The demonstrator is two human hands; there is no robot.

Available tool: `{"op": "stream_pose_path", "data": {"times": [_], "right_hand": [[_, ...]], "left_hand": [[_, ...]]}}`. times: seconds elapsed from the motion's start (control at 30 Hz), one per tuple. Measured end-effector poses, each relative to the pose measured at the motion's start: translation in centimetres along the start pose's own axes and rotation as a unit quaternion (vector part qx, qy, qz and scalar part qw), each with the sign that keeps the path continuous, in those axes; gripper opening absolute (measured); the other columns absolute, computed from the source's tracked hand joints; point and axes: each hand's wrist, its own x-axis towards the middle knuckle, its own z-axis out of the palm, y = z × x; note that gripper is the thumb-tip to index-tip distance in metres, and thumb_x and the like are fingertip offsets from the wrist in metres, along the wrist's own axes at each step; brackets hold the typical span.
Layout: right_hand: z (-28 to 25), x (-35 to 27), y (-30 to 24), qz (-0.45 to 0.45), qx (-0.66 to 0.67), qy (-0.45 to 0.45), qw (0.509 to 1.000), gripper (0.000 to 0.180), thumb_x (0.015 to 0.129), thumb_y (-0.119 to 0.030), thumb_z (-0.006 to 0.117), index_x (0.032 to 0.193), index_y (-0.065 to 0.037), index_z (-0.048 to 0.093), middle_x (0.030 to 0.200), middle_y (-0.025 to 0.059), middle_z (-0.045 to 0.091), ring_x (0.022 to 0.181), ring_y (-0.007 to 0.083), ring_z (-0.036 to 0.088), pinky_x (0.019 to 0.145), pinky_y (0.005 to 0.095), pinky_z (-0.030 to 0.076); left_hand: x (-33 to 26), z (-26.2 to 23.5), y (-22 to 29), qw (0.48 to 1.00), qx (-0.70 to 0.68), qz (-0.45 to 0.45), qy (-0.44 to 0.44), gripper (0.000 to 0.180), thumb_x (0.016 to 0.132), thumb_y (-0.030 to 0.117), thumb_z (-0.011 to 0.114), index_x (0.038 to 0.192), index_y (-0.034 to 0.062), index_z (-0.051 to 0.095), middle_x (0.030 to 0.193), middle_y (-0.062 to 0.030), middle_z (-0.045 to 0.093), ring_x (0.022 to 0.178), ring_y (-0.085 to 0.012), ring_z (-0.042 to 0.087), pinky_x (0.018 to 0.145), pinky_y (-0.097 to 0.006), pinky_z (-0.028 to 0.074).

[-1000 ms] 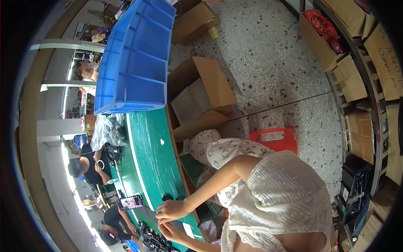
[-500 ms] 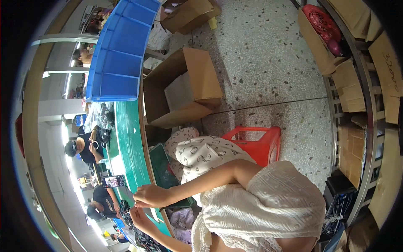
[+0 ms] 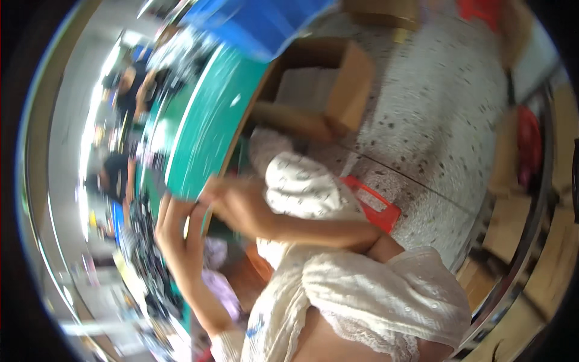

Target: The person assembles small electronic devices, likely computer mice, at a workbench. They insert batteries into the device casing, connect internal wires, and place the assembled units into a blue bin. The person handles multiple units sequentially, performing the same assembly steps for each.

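The left hand (image 3: 180, 232) and right hand (image 3: 235, 200) are close together by the green table (image 3: 211, 114). I can't tell whether they grip anything.

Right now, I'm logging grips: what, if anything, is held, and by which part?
Cannot be told: the left hand and right hand are close together, too blurred.

Bench, green top (image 3: 211, 120), pale line lengthwise, beside the hands. On it: dark tangled cables (image 3: 145, 241), near the left hand (image 3: 181, 232); blue plastic bin (image 3: 253, 24), well apart from the right hand (image 3: 238, 202); clear plastic bags (image 3: 181, 51), blurred, far from both hands.
Floor, speckled stone (image 3: 434, 108). On it: red stool (image 3: 380, 208), partly hidden, past the right forearm; open cardboard carton (image 3: 356, 90), well apart from the right hand.
Shelf rack (image 3: 532, 241), farthest from the hands, bearing cardboard boxes (image 3: 508, 226).
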Motion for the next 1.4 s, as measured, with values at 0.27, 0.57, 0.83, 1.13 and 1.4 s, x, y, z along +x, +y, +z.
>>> {"op": "stream_pose_path", "data": {"times": [0.27,0.57,0.83,1.13,1.4], "right_hand": [[1.1,4.2,-1.4,0.174,0.177,-0.135,0.959,0.035,0.096,-0.028,0.036,0.076,-0.003,0.049,0.055,-0.0011,0.040,0.049,0.0045,0.038,0.044,0.0206,0.031],[5.5,8.5,1.8,0.181,0.162,-0.147,0.959,0.033,0.096,-0.025,0.036,0.076,-0.003,0.049,0.056,-0.0020,0.040,0.048,0.0032,0.037,0.043,0.0196,0.030],[7.8,9.4,5.0,0.102,0.091,-0.136,0.981,0.031,0.094,-0.023,0.040,0.075,0.000,0.048,0.058,0.0009,0.042,0.048,0.0060,0.039,0.044,0.0217,0.033],[8.2,9.5,6.9,-0.013,0.117,-0.133,0.984,0.027,0.093,-0.017,0.038,0.075,0.001,0.047,0.064,0.0065,0.046,0.053,0.0155,0.038,0.049,0.0293,0.033],[8.2,9.8,7.7,-0.061,0.124,-0.147,0.979,0.034,0.093,-0.023,0.037,0.071,0.000,0.047,0.060,0.0075,0.045,0.053,0.0168,0.039,0.047,0.0292,0.031]], "left_hand": [[2.0,-2.1,-4.8,0.985,-0.174,-0.009,-0.012,0.012,0.075,0.007,0.064,0.076,-0.0010,0.056,0.071,-0.0070,0.051,0.064,-0.0165,0.050,0.059,-0.025,0.041],[5.1,-1.6,-12.2,0.943,-0.331,-0.018,-0.002,0.010,0.079,0.007,0.061,0.078,-0.0011,0.057,0.072,-0.0068,0.051,0.066,-0.0164,0.049,0.059,-0.026,0.040],[5.4,-1.1,-15.5,0.973,-0.226,0.009,0.044,0.009,0.074,0.008,0.065,0.077,0.0029,0.057,0.072,-0.0065,0.049,0.064,-0.0181,0.045,0.059,-0.028,0.037],[5.3,0.6,-16.0,0.933,-0.352,-0.003,0.070,0.010,0.073,0.010,0.065,0.076,0.0042,0.058,0.069,-0.0059,0.047,0.063,-0.0198,0.045,0.076,-0.035,0.041],[5.4,0.1,-16.5,0.956,-0.292,0.022,0.022,0.012,0.073,0.021,0.067,0.075,0.0107,0.060,0.069,0.0000,0.045,0.064,-0.0163,0.042,0.075,-0.030,0.029]]}}
